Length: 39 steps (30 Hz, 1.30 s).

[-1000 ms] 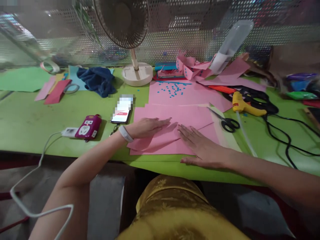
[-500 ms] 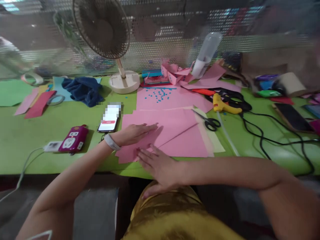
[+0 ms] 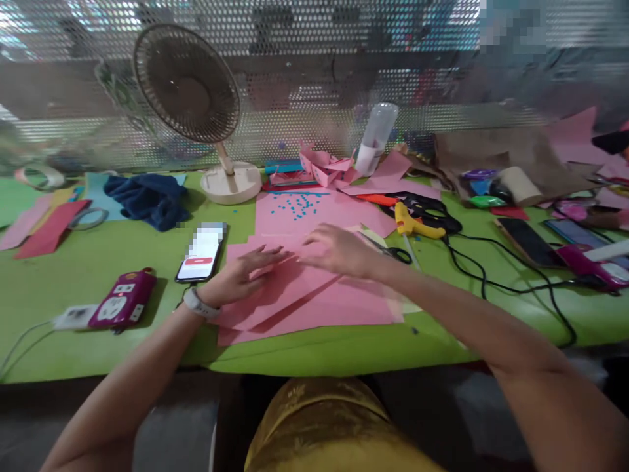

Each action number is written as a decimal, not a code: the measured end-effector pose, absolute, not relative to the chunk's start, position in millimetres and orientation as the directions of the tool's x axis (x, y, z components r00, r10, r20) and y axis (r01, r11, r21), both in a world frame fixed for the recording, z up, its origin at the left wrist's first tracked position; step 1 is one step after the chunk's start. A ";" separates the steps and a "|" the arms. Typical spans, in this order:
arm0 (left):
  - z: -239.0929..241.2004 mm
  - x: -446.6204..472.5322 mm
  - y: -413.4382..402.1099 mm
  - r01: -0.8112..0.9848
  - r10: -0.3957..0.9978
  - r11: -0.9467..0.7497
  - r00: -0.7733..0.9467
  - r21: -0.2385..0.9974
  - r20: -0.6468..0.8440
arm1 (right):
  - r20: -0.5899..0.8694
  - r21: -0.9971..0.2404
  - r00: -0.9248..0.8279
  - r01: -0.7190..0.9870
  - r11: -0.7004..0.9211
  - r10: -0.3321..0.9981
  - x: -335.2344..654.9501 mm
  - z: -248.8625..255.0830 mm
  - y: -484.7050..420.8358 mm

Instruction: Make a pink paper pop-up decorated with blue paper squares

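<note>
Both hands are over a folded sheet of pink paper [image 3: 275,295], which lies on more pink paper [image 3: 354,308]. My left hand [image 3: 240,275] rests on its left side, fingers spread and pointing right. Curved over the upper part of the fold, my right hand [image 3: 339,252] has fingers and thumb apart, nothing visibly gripped. The fold's lower edge slants up to the right and stands slightly off the sheet beneath. Black-handled scissors [image 3: 400,254] are partly hidden behind the right wrist.
Left of the paper lie a lit phone [image 3: 201,252] and a purple power socket [image 3: 122,298]. Behind stand a fan [image 3: 230,187] and pink paper with blue dots [image 3: 334,210]. A yellow glue gun [image 3: 417,226], black cables [image 3: 484,269] and another phone [image 3: 528,242] are at right.
My right hand has moved from the paper's front edge up to its upper middle. My left hand stays on the left side, its fingers more spread. The view has tilted up.
</note>
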<state>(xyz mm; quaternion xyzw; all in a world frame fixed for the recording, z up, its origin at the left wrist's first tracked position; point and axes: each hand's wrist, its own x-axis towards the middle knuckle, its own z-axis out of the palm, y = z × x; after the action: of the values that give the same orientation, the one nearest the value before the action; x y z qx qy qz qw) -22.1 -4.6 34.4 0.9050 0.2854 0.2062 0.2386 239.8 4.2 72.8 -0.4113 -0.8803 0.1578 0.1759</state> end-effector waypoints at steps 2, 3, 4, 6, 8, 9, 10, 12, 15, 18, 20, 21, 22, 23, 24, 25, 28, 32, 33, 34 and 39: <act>39.5 -25.5 -5.2 0.437 0.717 -0.650 0.625 0.622 0.310 | 0.084 -0.359 -0.512 0.785 0.506 0.855 255.1 60.7 26.3; 41.0 -27.4 -5.4 0.442 0.757 -0.615 0.564 0.653 0.330 | 0.030 -0.336 -0.515 0.802 0.494 0.857 259.5 53.9 32.4; 41.7 -29.4 -5.4 0.446 0.785 -0.587 0.518 0.675 0.340 | -0.009 -0.298 -0.521 0.816 0.496 0.853 261.8 47.7 35.4; 41.0 -32.8 -4.7 0.462 0.816 -0.555 0.464 0.692 0.344 | -0.058 -0.227 -0.530 0.832 0.505 0.846 262.0 39.6 35.0; 38.8 -35.0 -3.3 0.483 0.828 -0.543 0.446 0.687 0.340 | -0.077 -0.186 -0.509 0.852 0.489 0.857 259.5 37.7 31.5; 37.7 -35.4 -2.5 0.488 0.829 -0.541 0.445 0.685 0.337 | -0.083 -0.188 -0.489 0.863 0.468 0.868 258.6 38.2 30.2; 36.8 -35.4 -1.9 0.488 0.830 -0.540 0.444 0.685 0.338 | -0.089 -0.204 -0.467 0.873 0.443 0.880 258.4 39.1 29.6; 35.6 -34.5 -1.1 0.480 0.829 -0.542 0.440 0.690 0.345 | -0.109 -0.273 -0.419 0.885 0.378 0.902 261.0 39.6 30.0; 34.8 -33.8 -0.2 0.495 0.854 -0.507 0.398 0.705 0.335 | -0.160 -0.416 -0.373 0.865 0.280 0.914 269.9 34.7 30.7; 34.7 -36.6 1.8 0.542 0.899 -0.434 0.314 0.719 0.306 | -0.131 -0.534 -0.333 0.817 0.217 0.934 274.5 26.8 29.7; 35.6 -39.8 3.2 0.556 0.908 -0.416 0.297 0.719 0.296 | -0.065 -0.590 -0.297 0.782 0.203 0.953 270.2 23.9 30.7; 36.2 -41.1 3.3 0.557 0.896 -0.437 0.338 0.706 0.288 | -0.042 -0.606 -0.289 0.768 0.205 0.956 265.8 23.4 32.0; 36.5 -41.7 2.7 0.556 0.868 -0.479 0.415 0.680 0.272 | -0.035 -0.615 -0.288 0.761 0.207 0.957 260.3 23.3 33.6; 36.3 -41.4 1.4 0.554 0.825 -0.531 0.509 0.641 0.243 | -0.041 -0.614 -0.295 0.761 0.209 0.955 254.2 23.5 35.2; 35.2 -40.2 -0.7 0.558 0.774 -0.583 0.601 0.590 0.197 | -0.051 -0.610 -0.304 0.764 0.212 0.951 248.1 23.7 36.4; 33.0 -38.0 -3.4 0.566 0.725 -0.629 0.675 0.533 0.138 | -0.057 -0.606 -0.315 0.765 0.218 0.947 242.3 23.9 36.9; 21.3 -28.8 -11.8 0.671 0.717 -0.647 0.697 0.362 -0.011 | -0.048 -0.653 -0.327 0.726 0.218 0.944 231.3 24.2 33.5; 8.4 -22.6 -16.2 0.710 0.728 -0.641 0.683 0.293 -0.061 | -0.141 -0.833 -0.288 0.551 0.044 0.947 232.6 25.7 24.3; 7.7 -22.7 -16.2 0.709 0.726 -0.645 0.685 0.286 -0.061 | -0.168 -0.872 -0.276 0.490 -0.011 0.946 234.5 26.3 23.0; 8.0 -23.0 -16.0 0.709 0.726 -0.647 0.686 0.281 -0.056 | -0.190 -0.901 -0.262 0.429 -0.062 0.946 236.5 26.7 22.2; 16.1 -22.1 -16.3 0.693 0.717 -0.672 0.697 0.260 -0.004 | -0.300 -0.917 -0.232 0.338 -0.213 0.925 243.2 22.9 25.4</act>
<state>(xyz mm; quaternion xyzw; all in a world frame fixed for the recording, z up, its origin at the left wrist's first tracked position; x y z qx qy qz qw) -22.1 -16.3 16.1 0.9131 0.3860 0.0493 0.1216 243.2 25.4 22.9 -0.5578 -0.5661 0.5435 0.2702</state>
